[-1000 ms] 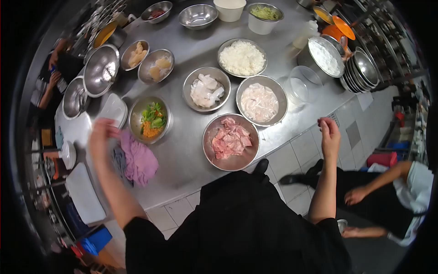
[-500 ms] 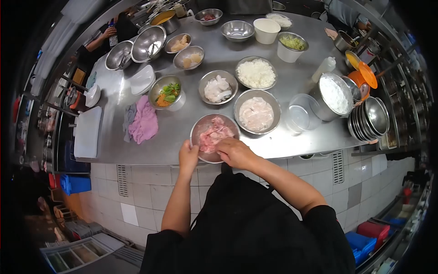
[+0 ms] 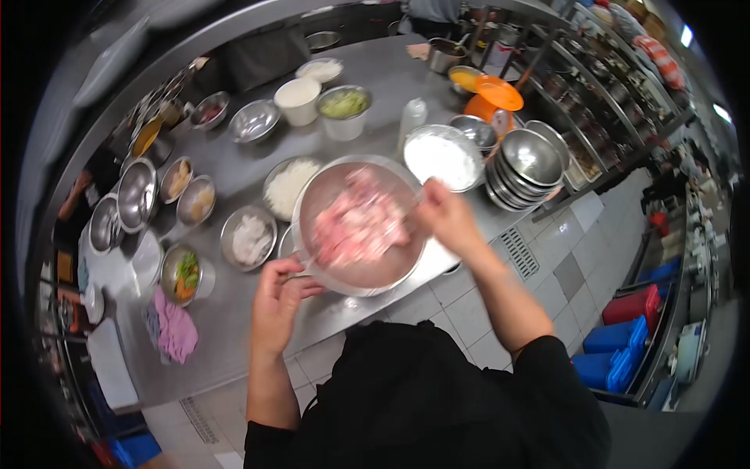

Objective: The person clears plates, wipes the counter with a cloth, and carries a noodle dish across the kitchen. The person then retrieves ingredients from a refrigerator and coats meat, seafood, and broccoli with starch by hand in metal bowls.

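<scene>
The left hand (image 3: pixel 277 303) and right hand (image 3: pixel 451 223), apart, clasp opposite sides of the bowl (image 3: pixel 400 267) over the table (image 3: pixel 375 66)—stiff, probably weighty, best gripped by the rim; the meat (image 3: pixel 359 225) looks soft—likely slippery.

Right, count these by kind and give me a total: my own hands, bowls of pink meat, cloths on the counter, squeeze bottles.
Hands: 2 (left hand, right hand)
Bowl of pink meat: 1
Cloths: 2 (pink cloth, grey cloth)
Squeeze bottle: 1
Total: 6
</scene>
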`<state>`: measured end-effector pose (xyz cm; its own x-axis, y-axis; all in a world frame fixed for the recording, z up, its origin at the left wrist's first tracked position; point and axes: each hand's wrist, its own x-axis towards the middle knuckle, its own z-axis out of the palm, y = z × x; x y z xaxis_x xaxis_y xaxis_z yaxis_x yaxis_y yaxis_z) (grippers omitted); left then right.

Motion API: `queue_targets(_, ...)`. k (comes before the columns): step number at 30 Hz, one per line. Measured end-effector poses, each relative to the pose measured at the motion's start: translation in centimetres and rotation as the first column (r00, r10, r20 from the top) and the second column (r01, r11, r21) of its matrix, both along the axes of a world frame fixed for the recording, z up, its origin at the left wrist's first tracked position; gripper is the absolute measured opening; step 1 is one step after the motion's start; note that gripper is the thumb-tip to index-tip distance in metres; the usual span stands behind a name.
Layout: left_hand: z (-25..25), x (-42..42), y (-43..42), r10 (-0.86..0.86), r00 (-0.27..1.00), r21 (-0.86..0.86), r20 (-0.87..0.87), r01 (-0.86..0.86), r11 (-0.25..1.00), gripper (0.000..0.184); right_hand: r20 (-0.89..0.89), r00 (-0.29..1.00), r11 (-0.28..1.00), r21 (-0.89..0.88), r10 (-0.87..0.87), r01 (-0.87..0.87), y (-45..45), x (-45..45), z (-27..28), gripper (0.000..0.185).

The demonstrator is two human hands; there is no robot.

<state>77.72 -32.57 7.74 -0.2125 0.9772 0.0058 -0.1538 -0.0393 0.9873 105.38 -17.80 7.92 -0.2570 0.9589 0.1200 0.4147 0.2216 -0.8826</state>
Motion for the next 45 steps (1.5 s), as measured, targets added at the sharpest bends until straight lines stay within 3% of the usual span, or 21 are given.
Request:
queue_targets(2,1.7,3.8,2.5,-0.195,0.98,0.125,-0.041,0.198,0.972,0.034,-0.029,0.988,0.976,0.153,-0.151,0.154,5.3,7.4,1.8,0.009)
queue_targets(3,1.4,4.8,3.5,-0.2,0.979,0.135,-0.041,0.204,0.97,0.034,-0.044,0.968,0.951,0.18,-0.247,0.251,8.0,11.0,3.0,0.009)
queue_targets(5,0.2,6.9,5.2,-0.234,0.955,0.041,-0.182,0.245,0.969,0.038,-0.106,0.923,0.912,0.151,-0.369,0.381,13.5,17.6,5.5,0.009)
queue_targets(9,-2.9,12.4,7.4,-0.159,0.975,-0.078,-0.152,0.149,0.986,0.024,-0.087,0.886,0.881,0.102,-0.456,0.463,28.1,29.6,4.6,0.013)
queue_targets(11,-3.8,15.6,8.2,-0.073,0.992,-0.126,-0.104,0.06,0.99,0.022,0.065,0.875,0.869,0.173,-0.479,0.463,36.4,34.8,0.9,0.014)
queue_targets(12,-4.2,17.0,8.4,-0.045,0.994,-0.148,-0.095,0.031,0.988,0.021,-0.033,0.89,0.89,0.017,-0.455,0.456,37.4,34.4,0.8,0.015)
queue_targets(16,-4.6,20.1,8.5,0.125,0.979,-0.206,-0.16,-0.157,0.966,0.02,-0.058,0.913,0.907,-0.149,-0.405,0.393,43.6,36.5,-3.5,0.016)
queue_targets(20,-4.8,20.6,9.1,0.171,0.964,-0.235,-0.203,-0.217,0.947,0.019,-0.246,0.91,0.93,-0.248,-0.332,0.272,45.5,38.2,-5.5,0.021)
queue_targets(22,-4.5,21.6,10.7,0.204,0.947,-0.23,-0.246,-0.262,0.937,0.023,-0.233,0.919,0.937,-0.222,-0.319,0.27,45.4,38.1,-5.5,0.021)
queue_targets(28,-3.3,25.7,17.0,0.072,0.96,-0.212,-0.271,-0.133,0.968,0.019,-0.227,0.912,0.931,-0.214,-0.341,0.294,45.4,38.9,-5.6,0.021)
queue_targets(34,-3.2,27.6,21.3,0.03,0.958,-0.179,-0.286,-0.083,0.98,0.021,-0.139,0.937,0.932,-0.226,-0.32,0.284,44.4,39.6,-4.1,0.039)
queue_targets(42,-5.2,22.5,31.0,0.335,0.858,0.067,-0.39,-0.337,0.939,0.021,-0.143,0.944,0.934,-0.251,-0.297,0.255,44.3,39.7,-3.7,0.04)
queue_targets(45,-7.8,19.0,35.9,0.188,0.841,0.019,-0.508,-0.207,0.978,0.04,-0.199,0.965,0.96,-0.254,-0.173,0.12,45.5,39.0,-5.3,0.034)
